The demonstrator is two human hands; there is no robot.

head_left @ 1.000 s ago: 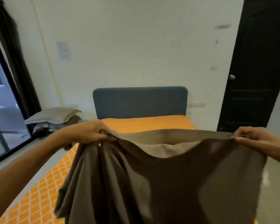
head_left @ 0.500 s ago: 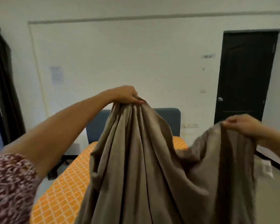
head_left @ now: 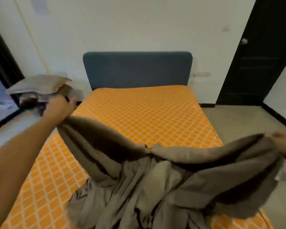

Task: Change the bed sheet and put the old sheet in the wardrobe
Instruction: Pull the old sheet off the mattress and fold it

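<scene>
One orange-patterned mattress point(head_left: 147, 113) against blue headboard point(head_left: 137, 68), white wall point(head_left: 122, 22), black door point(head_left: 257, 55).

The far half of the mattress point(head_left: 144, 113) lies bare up to the headboard point(head_left: 137, 70), the sheet point(head_left: 147, 187) bunches over its near end, pillows point(head_left: 40, 85) crowd the left, and open floor point(head_left: 238, 119) runs right.

The room was evenly and softly lit, with daylight entering through the dark-framed glass window point(head_left: 0, 96) at the left. Deep shadows sat in the folds of the taupe fabric bed sheet point(head_left: 155, 187). Motion blur smeared both hands, and wide-angle distortion bent the black wooden door point(head_left: 254, 55).
</scene>
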